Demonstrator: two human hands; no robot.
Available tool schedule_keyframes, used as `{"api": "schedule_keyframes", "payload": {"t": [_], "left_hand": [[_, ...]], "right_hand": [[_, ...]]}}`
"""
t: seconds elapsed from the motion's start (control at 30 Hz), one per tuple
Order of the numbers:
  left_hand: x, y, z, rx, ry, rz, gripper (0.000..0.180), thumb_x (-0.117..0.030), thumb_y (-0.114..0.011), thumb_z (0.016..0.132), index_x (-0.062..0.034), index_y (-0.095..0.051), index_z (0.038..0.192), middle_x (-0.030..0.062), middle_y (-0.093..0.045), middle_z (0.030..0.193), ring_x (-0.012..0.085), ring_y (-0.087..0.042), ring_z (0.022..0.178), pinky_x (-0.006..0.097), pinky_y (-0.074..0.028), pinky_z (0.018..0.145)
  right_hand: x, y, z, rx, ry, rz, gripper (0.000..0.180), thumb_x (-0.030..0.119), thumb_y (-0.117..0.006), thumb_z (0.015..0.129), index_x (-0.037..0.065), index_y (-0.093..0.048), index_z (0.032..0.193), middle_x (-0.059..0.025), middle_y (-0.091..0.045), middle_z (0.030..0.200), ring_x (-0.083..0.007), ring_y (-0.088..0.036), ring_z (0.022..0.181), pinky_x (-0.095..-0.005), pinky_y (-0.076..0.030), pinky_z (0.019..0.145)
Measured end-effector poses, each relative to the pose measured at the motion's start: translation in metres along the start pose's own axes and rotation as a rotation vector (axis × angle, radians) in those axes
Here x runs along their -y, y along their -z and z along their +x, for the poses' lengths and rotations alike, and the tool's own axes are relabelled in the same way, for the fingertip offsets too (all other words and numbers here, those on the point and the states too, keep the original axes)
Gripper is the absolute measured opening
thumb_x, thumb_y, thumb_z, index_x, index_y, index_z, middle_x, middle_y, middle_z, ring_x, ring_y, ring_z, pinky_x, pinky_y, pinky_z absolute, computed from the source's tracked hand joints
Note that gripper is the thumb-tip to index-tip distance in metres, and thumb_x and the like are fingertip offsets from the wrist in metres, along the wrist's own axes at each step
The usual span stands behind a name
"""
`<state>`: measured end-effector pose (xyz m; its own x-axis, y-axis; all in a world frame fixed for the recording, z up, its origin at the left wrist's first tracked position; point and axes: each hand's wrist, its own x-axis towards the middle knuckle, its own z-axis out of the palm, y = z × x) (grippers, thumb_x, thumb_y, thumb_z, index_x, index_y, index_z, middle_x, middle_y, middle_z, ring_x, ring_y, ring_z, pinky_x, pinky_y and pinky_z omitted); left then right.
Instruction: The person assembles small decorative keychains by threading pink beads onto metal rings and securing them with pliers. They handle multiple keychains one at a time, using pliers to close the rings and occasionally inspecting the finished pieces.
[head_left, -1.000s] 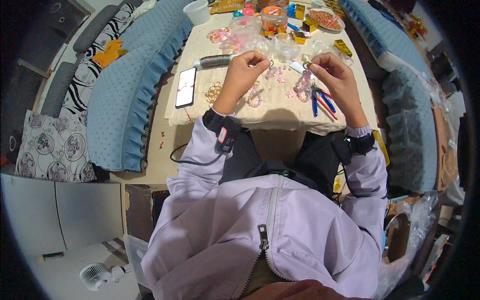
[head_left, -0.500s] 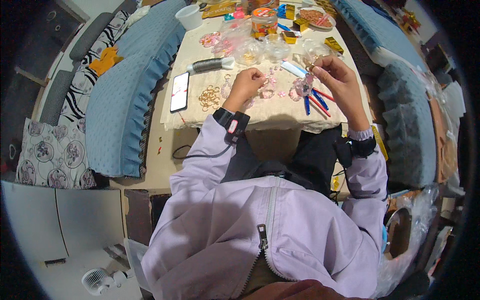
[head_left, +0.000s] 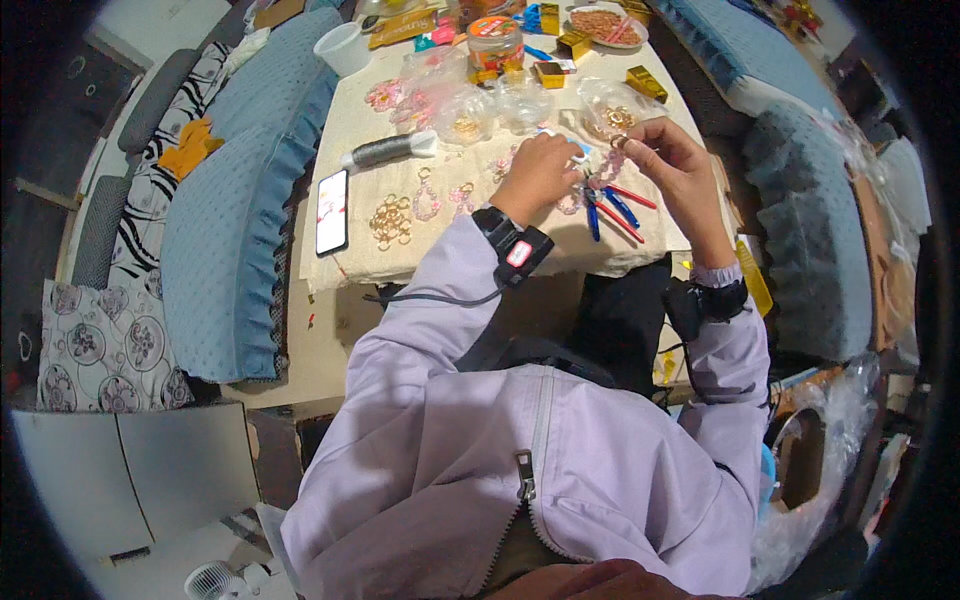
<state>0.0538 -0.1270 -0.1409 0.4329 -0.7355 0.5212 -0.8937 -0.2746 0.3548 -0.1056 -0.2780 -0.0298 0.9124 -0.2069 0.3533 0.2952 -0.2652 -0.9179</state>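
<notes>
Between thumb and fingertips, my right hand pinches a beaded charm at its gold ring. A loop of pale pink beads hangs from it above the cloth. My left hand is close on its left, fingers curled; their tips are partly hidden, so I cannot make out what they hold. Below the hands lie pliers with red and blue handles. Left of my left hand rest two beaded charms, one a longer loop and one smaller, and a pile of gold rings.
A phone with a lit screen lies at the table's left edge, near a spool of dark grey cord. Behind are clear plastic bags, an orange-lidded jar, a white tub, gold boxes and a plate of food.
My left hand has moved right, closer to my right hand, uncovering beaded charms on the cloth. My right hand still holds the charm, with its bead loop now hanging lower left. The view has shifted slightly.
</notes>
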Motion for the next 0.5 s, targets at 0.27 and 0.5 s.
{"api": "schedule_keyframes", "payload": {"t": [0.27, 0.5], "left_hand": [[0.012, -0.022, 0.012, 0.314, 0.271, -0.196, 0.021, -0.022, -0.068, 0.08, -0.0044, -0.072, 0.09, 0.0137, -0.071, 0.085, 0.0289, -0.067, 0.078, 0.038, -0.052, 0.073], [0.024, -0.014, -0.003, 0.23, 0.481, -0.591, 0.016, -0.014, -0.069, 0.082, 0.0014, -0.07, 0.088, 0.0082, -0.069, 0.076, 0.0148, -0.064, 0.067, 0.03, -0.051, 0.062]], "right_hand": [[-0.006, 0.008, -0.005, -0.025, -0.018, 0.012, 0.013, 0.013, -0.065, 0.093, 0.0, -0.063, 0.097, -0.0019, -0.065, 0.09, -0.0072, -0.061, 0.082, -0.0225, -0.049, 0.074], [-0.007, 0.007, -0.005, -0.023, -0.008, 0.052, 0.012, 0.012, -0.065, 0.094, 0.001, -0.062, 0.097, -0.0012, -0.065, 0.088, -0.0069, -0.06, 0.082, -0.0223, -0.049, 0.075]]}}
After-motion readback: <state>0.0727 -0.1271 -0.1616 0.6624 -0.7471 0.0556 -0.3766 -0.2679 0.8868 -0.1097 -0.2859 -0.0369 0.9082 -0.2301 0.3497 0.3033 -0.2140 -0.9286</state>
